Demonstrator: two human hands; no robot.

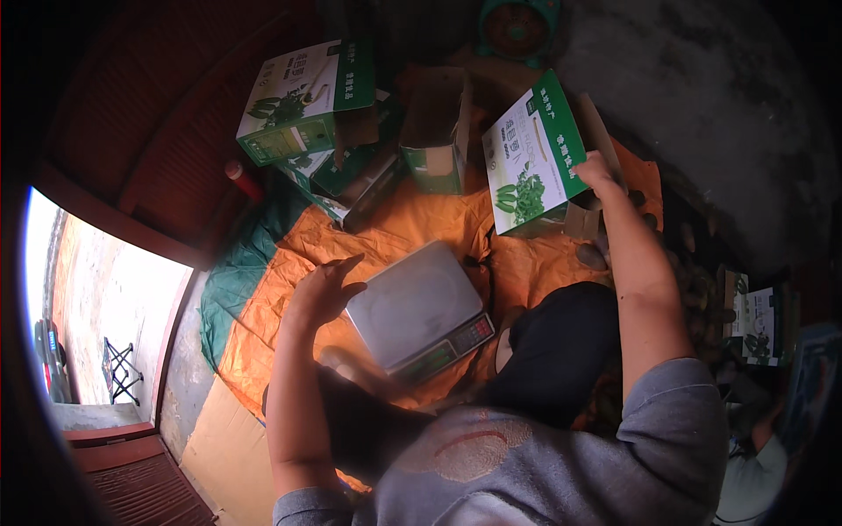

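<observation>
My right hand (600, 174) grips the top edge of a white and green cardboard box (531, 162), which is tilted, its flaps loose on the right side. My left hand (321, 291) is held over the left edge of a digital scale (419, 302), thumb and fingers apart and holding nothing. The scale has a flat silver pan, with a display and a red and dark keypad along its near side. It rests between my legs on an orange sheet (307, 250).
More cardboard boxes stand at the back left, including a printed one (303, 101) and an upright open one (436, 123). A red cylinder (244, 180) lies beside them. Roundish lumps (592, 255) lie at the right. Another person (756, 469) is partly visible at lower right.
</observation>
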